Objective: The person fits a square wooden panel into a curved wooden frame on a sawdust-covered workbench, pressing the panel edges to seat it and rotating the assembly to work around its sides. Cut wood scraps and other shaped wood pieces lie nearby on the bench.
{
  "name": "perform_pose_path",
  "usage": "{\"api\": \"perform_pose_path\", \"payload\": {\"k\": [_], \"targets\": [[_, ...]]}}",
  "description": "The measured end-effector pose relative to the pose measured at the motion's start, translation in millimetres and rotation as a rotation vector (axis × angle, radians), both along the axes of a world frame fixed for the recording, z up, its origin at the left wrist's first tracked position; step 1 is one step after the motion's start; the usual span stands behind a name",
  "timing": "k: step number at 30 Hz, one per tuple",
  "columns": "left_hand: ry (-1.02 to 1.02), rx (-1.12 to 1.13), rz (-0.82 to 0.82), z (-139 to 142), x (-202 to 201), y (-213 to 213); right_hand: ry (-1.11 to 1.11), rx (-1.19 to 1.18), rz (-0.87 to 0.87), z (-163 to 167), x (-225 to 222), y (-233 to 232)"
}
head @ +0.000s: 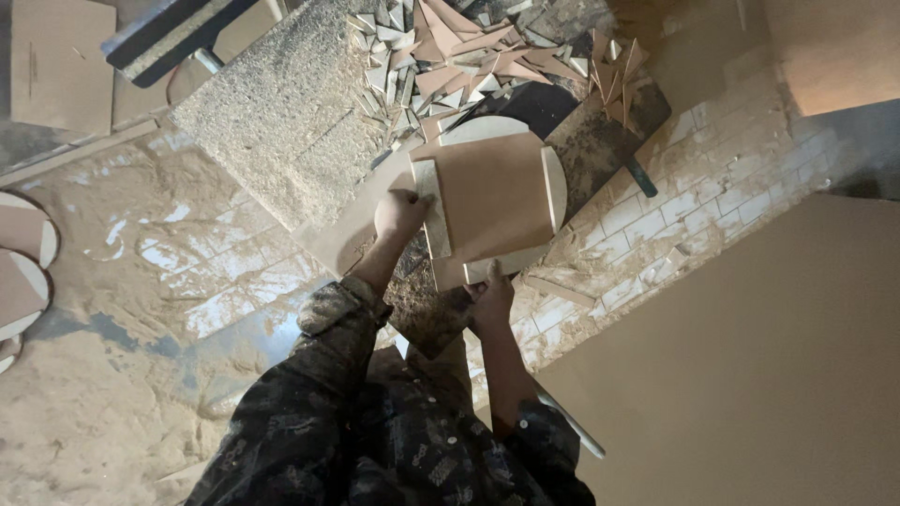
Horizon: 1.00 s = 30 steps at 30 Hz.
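The square board point(494, 192) is covering most of the round disc point(525, 141) beneath it, leaving only curved slivers showing. The left hand point(400, 212) is hiding part of the board's left edge, and its fingertips are tucking out of sight. The right hand point(492, 300) is masking the near corner. At the left edge, stacked round discs point(23, 272) are running out of frame. The scrap pile point(469, 52) is getting cut off at the top.
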<state>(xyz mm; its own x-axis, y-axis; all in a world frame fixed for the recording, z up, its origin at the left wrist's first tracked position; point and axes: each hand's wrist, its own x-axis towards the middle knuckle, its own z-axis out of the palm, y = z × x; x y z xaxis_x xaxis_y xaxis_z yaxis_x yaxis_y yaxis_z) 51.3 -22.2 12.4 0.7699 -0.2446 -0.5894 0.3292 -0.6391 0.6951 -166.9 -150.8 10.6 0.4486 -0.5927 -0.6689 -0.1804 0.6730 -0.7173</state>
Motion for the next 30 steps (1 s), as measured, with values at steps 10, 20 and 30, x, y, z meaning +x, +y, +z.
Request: {"api": "perform_pose_path", "payload": {"k": [10,20,30], "targets": [[-0.093,0.046,-0.023,-7.1,15.3,-13.6,-0.013,0.008,-0.037,-1.7,8.1,6.0],[-0.068,0.052,-0.211,0.1,-35.0,12.7,0.031,0.045,-0.061,-9.3,6.8,12.7],[-0.1,0.116,-0.082,16.2,-21.5,-10.3,-0.065,0.073,-0.119,5.2,30.0,16.8]]}}
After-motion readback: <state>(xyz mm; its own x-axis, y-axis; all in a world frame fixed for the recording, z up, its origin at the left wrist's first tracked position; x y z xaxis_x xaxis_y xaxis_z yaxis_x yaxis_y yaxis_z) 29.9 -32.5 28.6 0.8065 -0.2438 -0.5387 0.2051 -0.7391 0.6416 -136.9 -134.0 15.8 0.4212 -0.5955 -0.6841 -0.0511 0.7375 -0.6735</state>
